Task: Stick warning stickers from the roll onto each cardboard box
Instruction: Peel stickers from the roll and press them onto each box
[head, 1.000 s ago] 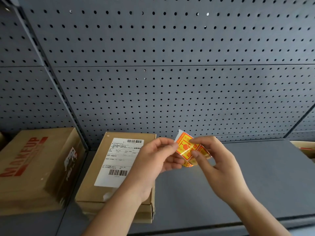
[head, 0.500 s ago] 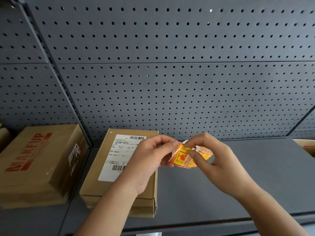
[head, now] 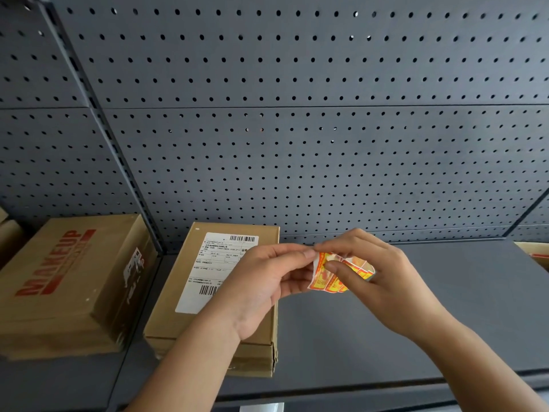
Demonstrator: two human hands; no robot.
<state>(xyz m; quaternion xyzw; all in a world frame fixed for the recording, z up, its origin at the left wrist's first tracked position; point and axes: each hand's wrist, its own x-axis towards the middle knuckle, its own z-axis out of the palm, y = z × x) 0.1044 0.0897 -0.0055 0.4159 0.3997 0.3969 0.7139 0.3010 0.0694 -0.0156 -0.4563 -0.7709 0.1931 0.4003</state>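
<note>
Nearest, two bare forearms rise from the bottom edge and meet above the grey shelf [head: 416, 331]. The left hand [head: 261, 286] has its fingers curled, and its thumb and forefinger pinch the upper left corner of the sticker roll [head: 322, 279]. The right hand [head: 383, 281] grips the rest of the roll from the other side, with its fingers curled round it and one fingertip lying across the printed face. The stickers are orange and yellow with red print. They are held in the air between the two hands, clear of the shelf and of every box. Whether one sticker is already lifting off its backing cannot be told.

Under the left wrist a flat cardboard box [head: 178, 319] lies on the shelf, and a white shipping label [head: 214, 263] with barcodes is stuck on its top. To its left, past the slotted upright post [head: 98, 114], a second box [head: 59, 292] bears the red word MAKEUP on its top. At the far right edge the corner of a third box [head: 534, 249] shows. Behind them all stands the grey pegboard wall [head: 297, 144], dotted with rows of holes.
</note>
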